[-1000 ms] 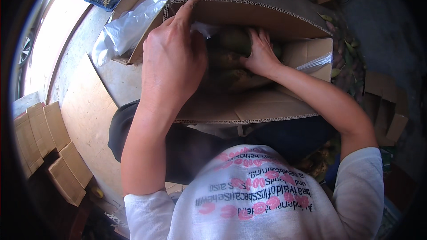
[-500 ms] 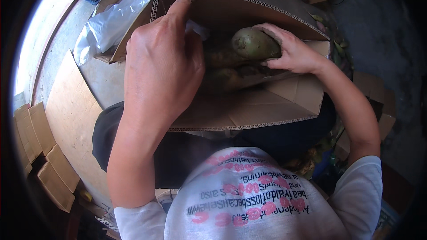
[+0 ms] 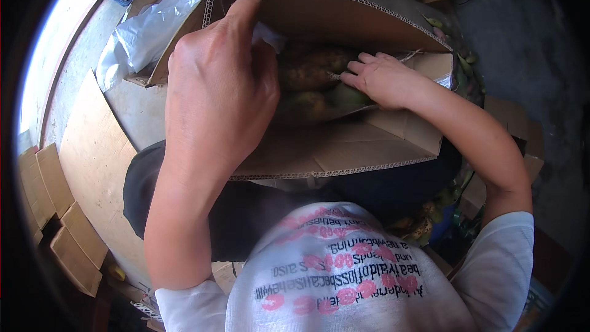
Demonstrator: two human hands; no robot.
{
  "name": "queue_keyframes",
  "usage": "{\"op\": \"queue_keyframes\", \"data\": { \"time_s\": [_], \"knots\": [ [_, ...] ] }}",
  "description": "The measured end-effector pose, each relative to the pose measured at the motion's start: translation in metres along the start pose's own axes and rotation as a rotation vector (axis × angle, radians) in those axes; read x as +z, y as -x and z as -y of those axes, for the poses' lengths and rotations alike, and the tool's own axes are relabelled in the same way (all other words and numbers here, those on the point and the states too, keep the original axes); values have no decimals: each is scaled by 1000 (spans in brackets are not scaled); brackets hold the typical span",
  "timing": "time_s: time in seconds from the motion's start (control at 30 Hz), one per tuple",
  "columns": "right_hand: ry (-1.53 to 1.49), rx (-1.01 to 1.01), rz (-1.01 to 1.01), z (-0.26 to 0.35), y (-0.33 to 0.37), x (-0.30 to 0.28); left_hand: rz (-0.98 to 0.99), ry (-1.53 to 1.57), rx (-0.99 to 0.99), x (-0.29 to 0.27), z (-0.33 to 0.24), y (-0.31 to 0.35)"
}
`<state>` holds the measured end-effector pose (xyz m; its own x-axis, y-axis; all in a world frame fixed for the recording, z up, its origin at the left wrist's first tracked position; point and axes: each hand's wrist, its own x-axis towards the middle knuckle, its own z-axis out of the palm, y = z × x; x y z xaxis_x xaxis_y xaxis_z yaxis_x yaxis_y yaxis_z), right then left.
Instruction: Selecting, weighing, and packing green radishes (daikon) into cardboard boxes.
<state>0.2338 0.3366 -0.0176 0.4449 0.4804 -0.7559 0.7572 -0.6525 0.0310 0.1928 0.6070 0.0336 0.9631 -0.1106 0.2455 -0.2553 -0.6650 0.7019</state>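
A cardboard box (image 3: 344, 163) stands across my lap with its top uncovered. Inside lie several large, oval green-brown fruits or vegetables (image 3: 313, 71), dim and blurred. My right hand (image 3: 387, 80) reaches in over the box's right part, palm down, fingers stretched out and apart. It rests on or just above a greener piece (image 3: 347, 98), mostly under the palm. My left hand (image 3: 218, 86) is at the box's left end, index finger stretched to the far rim, the other fingers curled with their tips hidden. Some clear plastic (image 3: 269, 35) shows beside it; whether the hand grips it is unclear.
Clear plastic sheeting (image 3: 141, 37) hangs over another carton at the upper left. A flat cardboard sheet (image 3: 95, 154) and folded cardboard pieces (image 3: 77, 240) lie to the left. More green and purplish produce (image 3: 467, 74) lies past the box's right end.
My right hand has lowered into the box and let go of the large green oval piece it held. Its fingers have straightened. The left hand keeps its pose.
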Motion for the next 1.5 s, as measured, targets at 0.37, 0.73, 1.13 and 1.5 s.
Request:
{"op": "queue_keyframes", "data": {
  "time_s": [0.37,0.73,1.13,1.5],
  "knots": [
    [133,-70,77,-12,-6,13,-45,-17,55,1,7,2],
    [463,-261,153,-7,-33,34,-139,65,158,1,1,4],
    [512,-215,366,15,-51,34,-102,83,64,-2,0,-2],
    [341,-308,46,15,-16,29,-101,-39,19,-1,5,1]
  ]
}}
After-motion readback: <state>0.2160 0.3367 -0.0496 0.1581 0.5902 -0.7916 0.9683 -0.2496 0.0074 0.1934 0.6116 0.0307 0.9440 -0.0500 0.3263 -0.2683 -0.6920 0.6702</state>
